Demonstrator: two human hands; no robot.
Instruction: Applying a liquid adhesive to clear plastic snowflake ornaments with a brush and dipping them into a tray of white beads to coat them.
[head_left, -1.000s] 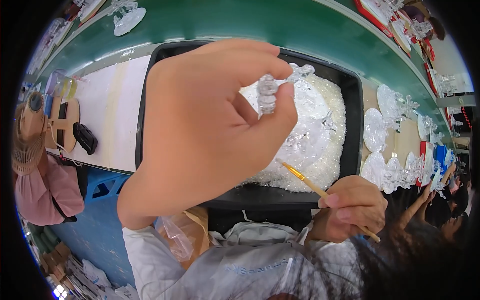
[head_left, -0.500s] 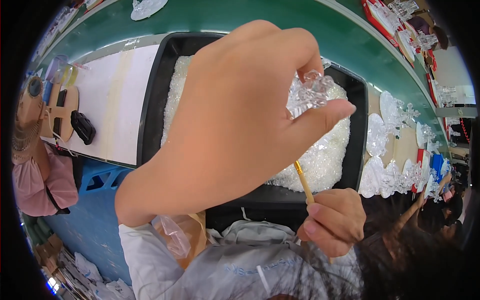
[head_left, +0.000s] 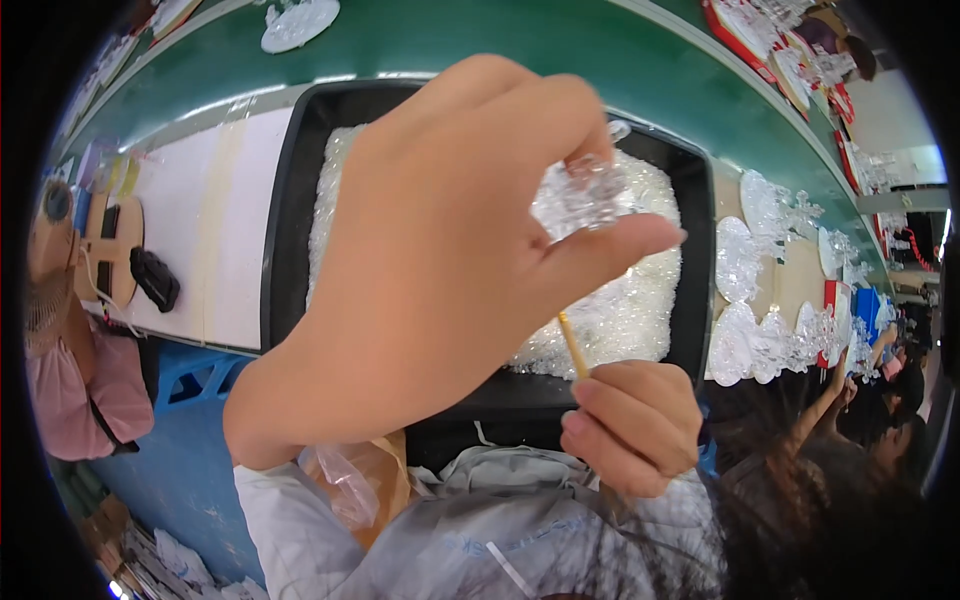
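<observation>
I see my left hand (head_left: 440,270) raised above the black tray (head_left: 285,200), thumb and fingers pinched narrowly on a small clear crystal piece (head_left: 585,190), lifted close, seemingly for a better look. Below the tray's near edge, my right hand (head_left: 630,425) is closed around a thin yellow stick (head_left: 572,345), its tip angled up toward the piece. The tray holds a heap of clear pieces (head_left: 630,310).

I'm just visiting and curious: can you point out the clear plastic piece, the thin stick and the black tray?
clear plastic piece (head_left: 590,190), head view, its middle.
thin stick (head_left: 572,343), head view, mid-shaft.
black tray (head_left: 282,240), head view, left rim.
</observation>
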